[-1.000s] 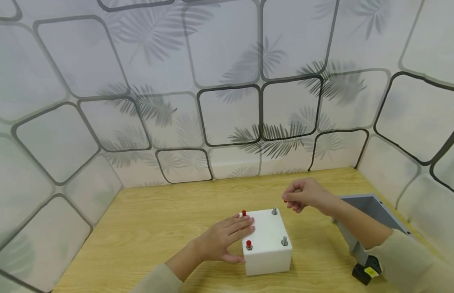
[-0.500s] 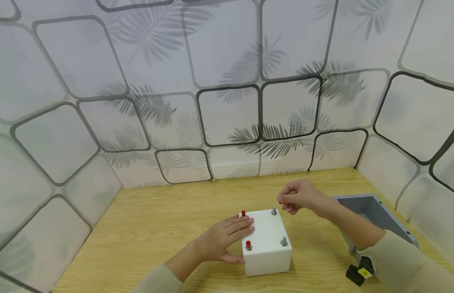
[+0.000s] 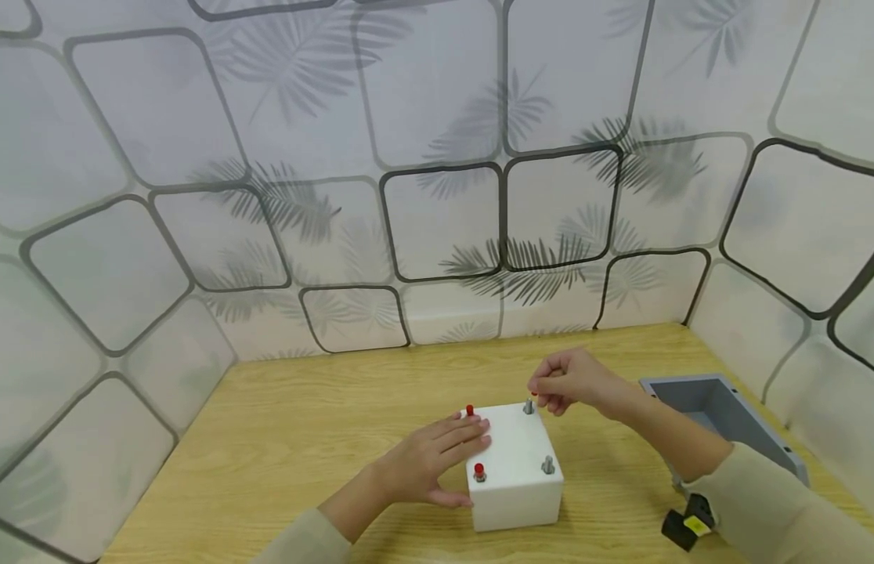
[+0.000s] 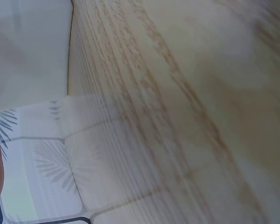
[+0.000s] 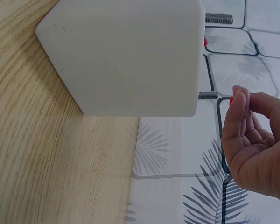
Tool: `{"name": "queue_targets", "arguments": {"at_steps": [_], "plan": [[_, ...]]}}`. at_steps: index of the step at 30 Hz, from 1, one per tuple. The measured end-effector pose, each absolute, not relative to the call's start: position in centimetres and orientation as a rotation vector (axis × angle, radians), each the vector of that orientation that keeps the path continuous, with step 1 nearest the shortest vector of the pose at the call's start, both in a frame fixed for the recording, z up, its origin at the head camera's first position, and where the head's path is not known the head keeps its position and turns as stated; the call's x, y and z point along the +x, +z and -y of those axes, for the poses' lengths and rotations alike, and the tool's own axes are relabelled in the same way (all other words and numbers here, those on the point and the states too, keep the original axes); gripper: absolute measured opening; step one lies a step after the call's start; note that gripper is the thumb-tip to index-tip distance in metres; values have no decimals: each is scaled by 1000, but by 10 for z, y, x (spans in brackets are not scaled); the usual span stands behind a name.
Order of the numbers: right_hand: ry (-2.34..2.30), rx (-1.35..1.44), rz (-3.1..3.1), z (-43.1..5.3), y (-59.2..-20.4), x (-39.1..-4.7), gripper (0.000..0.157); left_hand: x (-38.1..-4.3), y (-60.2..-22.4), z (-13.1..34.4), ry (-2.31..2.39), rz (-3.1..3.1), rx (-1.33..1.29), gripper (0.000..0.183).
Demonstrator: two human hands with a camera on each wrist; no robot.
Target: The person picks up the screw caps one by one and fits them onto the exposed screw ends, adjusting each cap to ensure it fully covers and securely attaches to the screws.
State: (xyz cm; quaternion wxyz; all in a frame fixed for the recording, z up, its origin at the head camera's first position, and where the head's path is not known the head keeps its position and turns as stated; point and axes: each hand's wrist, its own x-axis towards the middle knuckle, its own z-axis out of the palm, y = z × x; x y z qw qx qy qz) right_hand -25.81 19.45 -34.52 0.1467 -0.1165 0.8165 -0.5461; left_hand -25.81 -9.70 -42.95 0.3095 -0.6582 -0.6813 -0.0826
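Observation:
A white block [image 3: 511,454] stands on the wooden table, with a threaded metal stud near each top corner. Red caps sit on the two left studs, the near one [image 3: 479,469] and the far one [image 3: 469,410]. The far right stud [image 3: 529,406] and near right stud [image 3: 547,464] are bare metal. My left hand [image 3: 430,462] lies with extended fingers on the block's top left side, thumb at its near side. My right hand [image 3: 574,382] pinches a small red cap [image 5: 231,100], mostly hidden by the fingertips, just off the end of the far right stud [image 5: 208,95].
A grey bin [image 3: 726,415] stands to the right, partly behind my right forearm. A black object with a yellow label [image 3: 691,522] shows beside the right sleeve. The patterned wall [image 3: 444,219] rises behind the wooden table [image 3: 324,407].
My right hand has moved left and slightly down, bringing the pinched red cap from beside the block to the far right stud. The left hand stays in place on the block.

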Motion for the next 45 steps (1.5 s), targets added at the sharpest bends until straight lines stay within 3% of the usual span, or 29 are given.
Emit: {"name": "queue_targets", "arguments": {"at_steps": [45], "plan": [[-1517, -390, -2379, -186, -357, -261, 23, -260, -432, 98, -229, 1820, -1729, 87]]}}
